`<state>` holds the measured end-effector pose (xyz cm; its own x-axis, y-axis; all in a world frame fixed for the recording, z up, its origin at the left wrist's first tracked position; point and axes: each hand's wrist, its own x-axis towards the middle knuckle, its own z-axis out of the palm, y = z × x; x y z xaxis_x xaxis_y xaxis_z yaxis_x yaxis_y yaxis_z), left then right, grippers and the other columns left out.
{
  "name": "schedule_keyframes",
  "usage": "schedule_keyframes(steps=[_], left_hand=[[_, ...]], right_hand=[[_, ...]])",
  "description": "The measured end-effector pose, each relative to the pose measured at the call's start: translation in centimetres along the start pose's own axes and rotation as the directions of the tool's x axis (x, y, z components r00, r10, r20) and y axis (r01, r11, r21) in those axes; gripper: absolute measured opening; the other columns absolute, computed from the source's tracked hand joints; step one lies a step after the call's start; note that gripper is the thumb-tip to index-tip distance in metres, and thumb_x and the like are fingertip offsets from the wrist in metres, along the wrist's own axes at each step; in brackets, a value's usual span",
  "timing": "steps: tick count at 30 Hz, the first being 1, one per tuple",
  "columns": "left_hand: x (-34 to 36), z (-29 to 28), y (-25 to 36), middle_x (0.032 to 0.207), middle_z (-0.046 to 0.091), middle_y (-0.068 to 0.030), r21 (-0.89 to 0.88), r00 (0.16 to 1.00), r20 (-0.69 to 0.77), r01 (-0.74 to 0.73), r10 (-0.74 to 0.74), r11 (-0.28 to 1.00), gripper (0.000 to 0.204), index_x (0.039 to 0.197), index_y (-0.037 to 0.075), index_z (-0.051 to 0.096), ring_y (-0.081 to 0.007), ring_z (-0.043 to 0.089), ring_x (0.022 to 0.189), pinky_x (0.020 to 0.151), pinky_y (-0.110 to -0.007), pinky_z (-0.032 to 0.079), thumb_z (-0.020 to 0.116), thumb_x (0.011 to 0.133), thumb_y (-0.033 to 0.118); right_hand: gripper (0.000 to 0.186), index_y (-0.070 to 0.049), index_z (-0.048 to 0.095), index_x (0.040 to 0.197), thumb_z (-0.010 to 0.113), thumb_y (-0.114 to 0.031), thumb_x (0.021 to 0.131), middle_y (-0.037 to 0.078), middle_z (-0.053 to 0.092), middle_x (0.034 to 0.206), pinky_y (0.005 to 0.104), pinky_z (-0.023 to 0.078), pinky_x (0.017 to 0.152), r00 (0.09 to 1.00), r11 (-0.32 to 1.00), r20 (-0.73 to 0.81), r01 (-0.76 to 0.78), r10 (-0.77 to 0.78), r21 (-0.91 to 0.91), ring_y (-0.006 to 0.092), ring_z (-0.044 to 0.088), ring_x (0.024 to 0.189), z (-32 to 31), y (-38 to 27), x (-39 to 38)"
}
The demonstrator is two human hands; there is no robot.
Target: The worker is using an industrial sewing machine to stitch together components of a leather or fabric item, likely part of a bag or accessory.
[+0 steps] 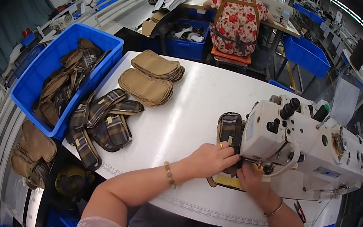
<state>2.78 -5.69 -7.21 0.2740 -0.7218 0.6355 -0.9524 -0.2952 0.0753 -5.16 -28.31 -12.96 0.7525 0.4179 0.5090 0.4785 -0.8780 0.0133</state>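
Note:
A plaid fabric piece [229, 127] with a dark edge lies at the left side of a white industrial sewing machine [301, 137], partly under its head. My left hand [218, 159], with a ring and a beaded bracelet, presses bent fingers together on the near part of this fabric. Close to the needle area, my right hand [254, 179] has its fingers curled at the same piece. The machine head and the hands hide the fingertips and the stitching spot. Below the hands shows a yellow strip [227, 181] at the machine bed.
Two stacks of tan sole-shaped pieces [145, 88] and strapped plaid pieces [103, 125] lie on the white table [193, 96]. A blue bin [64, 78] of similar pieces stands left. Red-handled snips [300, 211] rest at right. Ahead sits another person [235, 20].

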Motion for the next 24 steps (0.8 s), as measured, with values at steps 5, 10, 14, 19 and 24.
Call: schedule_keyframes(steps=[5,10,14,19,24], left_hand=[[-0.2,0.5,-0.1,0.085,0.061,0.0032,-0.03,1.0,-0.012,0.011,-0.012,0.999,0.033,0.103,0.009,0.069,-0.0138,0.059,0.078,0.054,-0.025,0.051,0.066,0.07,0.009],[-0.1,0.2,-0.4,0.083,0.062,0.0009,-0.095,0.996,0.061,0.077,-0.071,0.992,0.022,0.097,0.01,0.069,-0.0172,0.063,0.082,0.057,-0.03,0.054,0.064,0.076,0.011],[-0.3,0.2,-0.5,0.081,0.061,0.0008,-0.076,0.994,0.086,0.078,-0.072,0.994,0.02,0.095,0.01,0.068,-0.0174,0.063,0.081,0.057,-0.03,0.054,0.064,0.076,0.011],[-0.3,0.8,-0.3,0.079,0.059,0.0036,-0.066,0.999,-0.033,0.003,-0.005,0.998,0.023,0.093,0.013,0.068,-0.0153,0.061,0.074,0.054,-0.029,0.052,0.067,0.07,0.008],[0.0,0.3,-0.8,0.08,0.06,0.0038,-0.072,0.999,0.01,0.034,-0.033,0.997,0.026,0.096,0.013,0.069,-0.0149,0.06,0.076,0.054,-0.028,0.052,0.067,0.071,0.009]], right_hand=[[0.025,-0.008,0.065,0.092,0.075,-0.018,0.072,0.008,0.066,0.093,0.0511,0.049,0.081,0.999,1.0,0.049,-0.011,0.012,-0.019,0.0296,0.065,0.087,-0.3,-0.4,0.4],[0.024,-0.009,0.065,0.091,0.075,-0.019,0.072,0.008,0.066,0.096,0.0521,0.049,0.082,0.998,1.0,0.056,-0.011,0.01,0.013,0.0308,0.065,0.089,-0.8,-0.6,0.9],[0.024,-0.009,0.066,0.091,0.074,-0.021,0.072,0.009,0.065,0.1,0.0532,0.049,0.082,1.0,1.0,0.004,0.005,-0.005,-0.013,0.0323,0.064,0.092,-0.7,-0.7,0.9],[0.025,-0.008,0.067,0.091,0.074,-0.019,0.07,0.011,0.066,0.098,0.0546,0.049,0.083,0.999,1.0,-0.032,-0.011,0.011,-0.003,0.0324,0.065,0.091,0.4,-0.2,0.7],[0.027,-0.007,0.067,0.089,0.075,-0.018,0.066,0.012,0.066,0.094,0.0534,0.05,0.084,1.0,0.998,-0.02,0.007,-0.008,-0.057,0.0323,0.066,0.089,-0.4,-0.5,1.4]])
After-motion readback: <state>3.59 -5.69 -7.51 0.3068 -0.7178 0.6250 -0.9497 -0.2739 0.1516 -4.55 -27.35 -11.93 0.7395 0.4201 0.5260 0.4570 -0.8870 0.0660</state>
